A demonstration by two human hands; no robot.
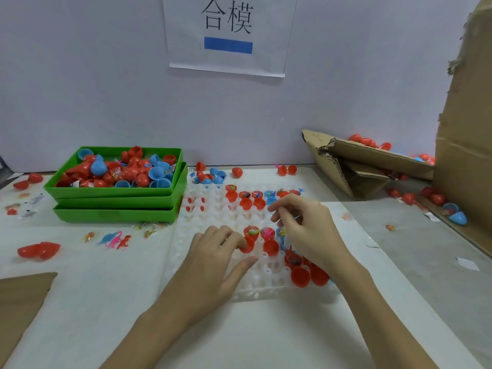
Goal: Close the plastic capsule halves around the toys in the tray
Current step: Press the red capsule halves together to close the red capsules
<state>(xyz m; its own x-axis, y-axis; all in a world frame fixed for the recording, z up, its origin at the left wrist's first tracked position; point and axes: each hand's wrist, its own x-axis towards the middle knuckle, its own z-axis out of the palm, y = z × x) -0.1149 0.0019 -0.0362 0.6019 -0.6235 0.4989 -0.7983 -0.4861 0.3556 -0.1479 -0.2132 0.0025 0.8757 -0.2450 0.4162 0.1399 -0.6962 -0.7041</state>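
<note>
Head view: left hand (221, 251) pinching red capsule half (248, 245) on tray (202, 209); right hand (306, 230) fingers curled, grip unclear. Risk: misaligned half pops off, toy spills.

From my remote station I note the right hand (306, 230) covers part of the white tray (213, 265) at centre frame, hiding the capsule halves beneath it. I cannot tell what its fingers pinch. The left hand (215, 262) conceals most of one red half (249, 245). The toys in the far row (255, 194) are too small to identify. The cardboard box (463, 129) is cut off at the right edge.
</note>
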